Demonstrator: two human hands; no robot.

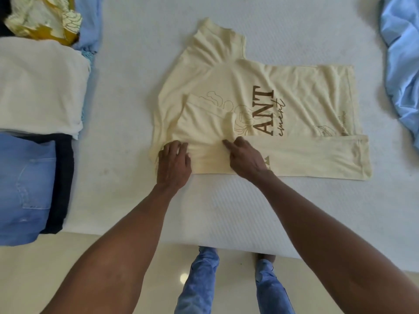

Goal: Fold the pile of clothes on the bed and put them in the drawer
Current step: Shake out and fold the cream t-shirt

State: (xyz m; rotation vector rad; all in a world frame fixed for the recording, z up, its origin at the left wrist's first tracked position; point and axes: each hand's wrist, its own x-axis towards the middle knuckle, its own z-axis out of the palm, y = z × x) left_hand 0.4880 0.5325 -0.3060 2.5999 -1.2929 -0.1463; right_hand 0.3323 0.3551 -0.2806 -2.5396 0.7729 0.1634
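Left hand point(174, 159): palm down on the near left corner of the T-shirt, fingers straight and spread, pressing the cloth flat; grasping nothing.
Right hand point(246, 158): on the near folded edge, just beside the left; index finger stretched out and pressing the fold, other fingers tucked under, so a pinch cannot be made out.
T-shirt point(260, 109): one, cream, lying flat mid-bed; long axis runs left to right, collar end toward the left, hem toward the right. Near side folded in as a long band; one sleeve folded over the chest, the other sticking up at the far edge.
Print: brown letters "ANT" and script below, turned sideways; rest of the wording hidden under the fold.
Bed point(226, 211): one, white textured cover; near edge visible above the pale floor point(68, 268).
Folded stack, left: white garment point(40, 87), blue jeans point(25, 189) and a dark piece point(63, 182) under them, all cut off by the frame edge.
Far left corner: yellow patterned cloth point(43, 17), crumpled, partly out of view.
Right edge: light blue fabric point(403, 64), rumpled, cut off.
Legs point(199, 282): two, in blue jeans, below the bed edge.
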